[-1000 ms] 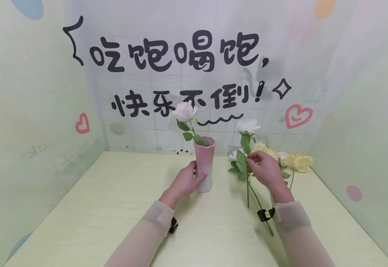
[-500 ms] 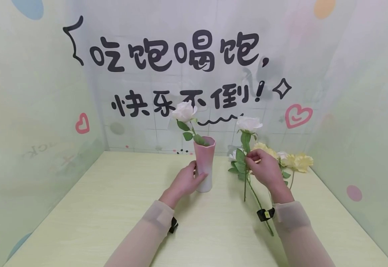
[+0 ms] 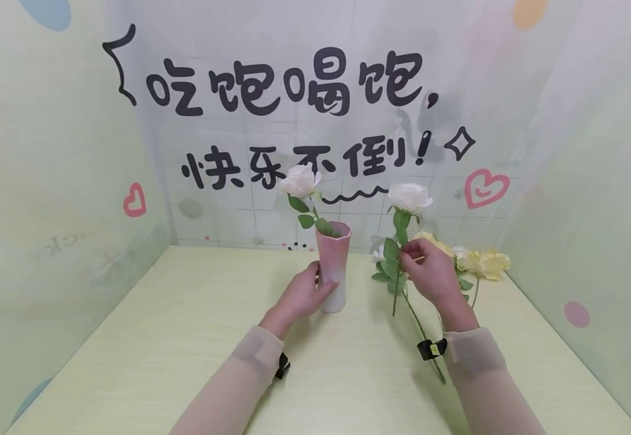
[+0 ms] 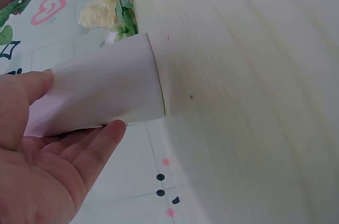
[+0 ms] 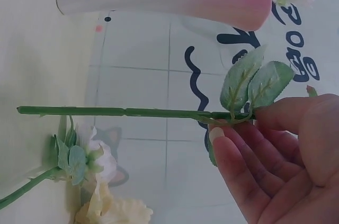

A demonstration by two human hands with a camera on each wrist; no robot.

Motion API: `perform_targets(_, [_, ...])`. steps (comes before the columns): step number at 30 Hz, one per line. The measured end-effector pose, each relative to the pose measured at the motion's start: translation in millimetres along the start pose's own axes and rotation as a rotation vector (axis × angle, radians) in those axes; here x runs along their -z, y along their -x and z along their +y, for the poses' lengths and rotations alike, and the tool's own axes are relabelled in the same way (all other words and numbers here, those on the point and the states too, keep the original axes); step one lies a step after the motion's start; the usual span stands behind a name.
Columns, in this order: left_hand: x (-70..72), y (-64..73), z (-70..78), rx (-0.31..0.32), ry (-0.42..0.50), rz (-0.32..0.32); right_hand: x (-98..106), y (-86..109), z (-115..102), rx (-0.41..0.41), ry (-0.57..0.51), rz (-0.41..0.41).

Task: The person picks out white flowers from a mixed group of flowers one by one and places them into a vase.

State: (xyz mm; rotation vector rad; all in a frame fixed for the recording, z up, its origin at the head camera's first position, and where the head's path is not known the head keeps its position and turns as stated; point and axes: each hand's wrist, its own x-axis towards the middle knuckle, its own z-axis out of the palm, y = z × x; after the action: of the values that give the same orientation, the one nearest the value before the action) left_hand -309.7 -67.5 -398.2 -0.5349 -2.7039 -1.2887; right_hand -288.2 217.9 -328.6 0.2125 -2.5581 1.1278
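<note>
A pink-and-white vase [image 3: 334,260] stands upright on the table, with one white rose [image 3: 300,181] leaning left out of its mouth. My left hand [image 3: 300,294] grips the vase low on its left side; the left wrist view shows thumb and fingers around its pale lower part [image 4: 106,86]. To the right, my right hand [image 3: 432,272] pinches the stem of a second white rose [image 3: 410,197] just by its leaves. That rose is upright, its bare green stem [image 5: 79,111] hanging clear of the table in the right wrist view.
Behind and beside the right hand lie more flowers: yellow blooms [image 3: 486,264], a white bloom [image 5: 100,158] and a long green stem [image 3: 421,332] stretching toward the front. A printed wall backs the pale wooden table [image 3: 185,338], with side walls left and right.
The white rose in my right hand has risen a little, its stem end lifting and shifting slightly left. My left hand and the vase have stayed in place.
</note>
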Motion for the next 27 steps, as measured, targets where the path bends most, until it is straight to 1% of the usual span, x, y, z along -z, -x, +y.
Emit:
perform_targets(8, [0.1, -0.2, -0.1, 0.002, -0.004, -0.001, 0, 2.1, -4, 0.008, -0.005, 0.032])
perform_targets(23, [1.6, 1.3, 0.7, 0.006, 0.008, -0.011, 1, 4.3, -13, 0.010, 0.006, 0.034])
perform_targets(27, [1.3, -0.2, 0.1, 0.006, -0.001, -0.014, 1, 6.3, -15, 0.015, -0.001, 0.044])
